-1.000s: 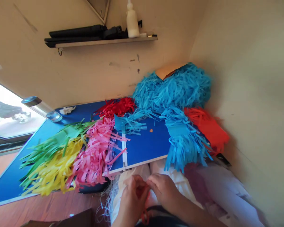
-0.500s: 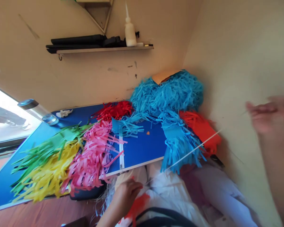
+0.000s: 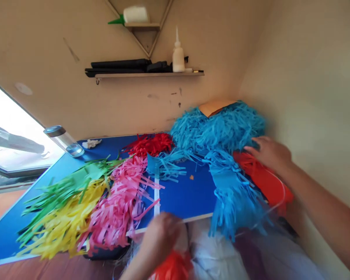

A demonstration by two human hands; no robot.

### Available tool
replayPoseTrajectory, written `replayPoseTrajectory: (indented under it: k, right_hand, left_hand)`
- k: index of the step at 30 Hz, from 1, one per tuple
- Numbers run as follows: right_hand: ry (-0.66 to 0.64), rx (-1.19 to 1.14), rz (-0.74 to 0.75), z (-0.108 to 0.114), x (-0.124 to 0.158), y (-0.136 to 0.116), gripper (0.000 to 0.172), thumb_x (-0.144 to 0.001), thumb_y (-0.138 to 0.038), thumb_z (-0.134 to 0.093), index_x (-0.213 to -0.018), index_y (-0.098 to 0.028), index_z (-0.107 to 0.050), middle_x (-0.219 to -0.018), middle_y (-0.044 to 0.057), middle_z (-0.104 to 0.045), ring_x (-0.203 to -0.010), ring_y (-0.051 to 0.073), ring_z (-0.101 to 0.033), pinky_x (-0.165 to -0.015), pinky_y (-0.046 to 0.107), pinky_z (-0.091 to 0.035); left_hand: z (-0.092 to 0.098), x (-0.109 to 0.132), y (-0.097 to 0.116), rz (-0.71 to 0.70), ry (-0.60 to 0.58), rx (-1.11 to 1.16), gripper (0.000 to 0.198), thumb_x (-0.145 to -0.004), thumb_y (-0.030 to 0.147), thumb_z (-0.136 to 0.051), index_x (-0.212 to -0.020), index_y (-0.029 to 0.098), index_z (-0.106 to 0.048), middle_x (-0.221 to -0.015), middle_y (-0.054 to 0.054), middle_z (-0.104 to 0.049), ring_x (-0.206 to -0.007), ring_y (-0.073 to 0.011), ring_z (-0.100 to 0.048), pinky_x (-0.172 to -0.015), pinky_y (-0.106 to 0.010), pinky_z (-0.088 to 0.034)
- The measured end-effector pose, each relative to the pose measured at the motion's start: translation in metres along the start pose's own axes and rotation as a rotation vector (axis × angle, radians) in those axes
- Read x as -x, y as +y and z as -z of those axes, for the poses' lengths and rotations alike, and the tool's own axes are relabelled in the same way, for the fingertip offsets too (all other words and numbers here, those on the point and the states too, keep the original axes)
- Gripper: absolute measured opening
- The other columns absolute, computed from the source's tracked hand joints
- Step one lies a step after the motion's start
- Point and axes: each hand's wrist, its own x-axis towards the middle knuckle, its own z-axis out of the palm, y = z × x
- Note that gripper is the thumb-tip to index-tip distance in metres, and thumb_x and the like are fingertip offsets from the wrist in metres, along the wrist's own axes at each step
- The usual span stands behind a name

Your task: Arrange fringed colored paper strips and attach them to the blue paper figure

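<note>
A blue surface with pale edging (image 3: 189,196) carries a heap of bright blue fringed paper (image 3: 217,134) in its far right corner. Bundles of pink fringed paper (image 3: 119,206) and yellow fringed paper (image 3: 65,221) lie along the near edge, left of centre, with green fringed paper (image 3: 86,175) behind the yellow. A flat orange-red fringed paper piece (image 3: 266,184) lies by the right edge. The right hand (image 3: 271,155) is above it, fingertips parted; whether they touch anything cannot be told. The left hand (image 3: 163,233), blurred, is at the near edge, its fingers curled, their hold unclear. Red fringed paper (image 3: 173,266) lies just below, on the lap. A thin white thread (image 3: 283,188) curves below the right hand; its ends are unclear.
</note>
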Motion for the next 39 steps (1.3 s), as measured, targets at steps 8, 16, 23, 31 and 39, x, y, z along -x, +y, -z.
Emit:
replayPoseTrajectory:
  k: [8,16,23,31,39]
  right_hand:
    - [-0.221,-0.458,0.411,-0.048,0.071,-0.192,0.027,-0.092,-0.036,-0.059,-0.112,-0.021,-0.07,-0.126,0.01,-0.064,-0.107,0.025,-0.065,-0.089,0.037,-0.055]
    - [-0.037,-0.8,0.341,-0.026,0.086,-0.193,0.019,-0.095,-0.035,-0.057,-0.099,-0.024,-0.072,-0.102,0.007,-0.073,-0.097,0.022,-0.068,-0.088,0.037,-0.054]
    - [-0.133,-1.137,0.192,0.016,0.077,-0.208,0.04,-0.087,-0.045,-0.066,-0.121,-0.023,-0.064,-0.123,0.01,-0.064,-0.111,0.024,-0.059,-0.095,0.038,-0.048]
    - [-0.892,-1.615,-0.027,0.018,0.111,-0.204,0.048,-0.074,-0.062,-0.07,-0.072,-0.015,-0.063,-0.064,-0.002,-0.055,-0.056,0.01,-0.047,-0.054,0.022,-0.039]
    - [-0.368,-1.339,-0.265,-0.001,0.137,-0.217,0.049,-0.073,-0.051,-0.069,-0.054,-0.02,-0.037,-0.055,-0.007,-0.029,-0.055,0.009,-0.027,-0.051,0.023,-0.023]
  left_hand:
    - [0.088,-0.167,0.02,0.024,0.484,-0.547,0.027,-0.086,0.037,-0.06,-0.097,0.014,-0.068,-0.106,-0.014,-0.069,-0.111,-0.0292,-0.059,-0.099,-0.048,-0.04]
    - [0.108,-0.118,0.071,-0.362,0.455,-0.602,0.019,-0.084,0.036,-0.062,-0.08,0.025,-0.076,-0.089,-0.005,-0.075,-0.092,-0.0219,-0.064,-0.089,-0.034,-0.047]
    - [0.065,-0.03,0.128,-0.683,0.063,-0.273,0.021,-0.078,0.037,-0.074,-0.062,0.023,-0.071,-0.064,-0.002,-0.065,-0.063,-0.0168,-0.061,-0.061,-0.028,-0.048]
    - [0.048,-0.004,0.107,-0.623,-0.049,-0.233,0.025,-0.08,0.037,-0.072,-0.062,0.021,-0.064,-0.064,-0.002,-0.066,-0.062,-0.0161,-0.063,-0.058,-0.025,-0.05]
    - [0.003,0.011,0.079,-0.749,0.374,-0.457,0.009,-0.085,0.031,-0.067,-0.083,0.023,-0.065,-0.072,0.001,-0.064,-0.063,-0.0135,-0.062,-0.058,-0.022,-0.052]
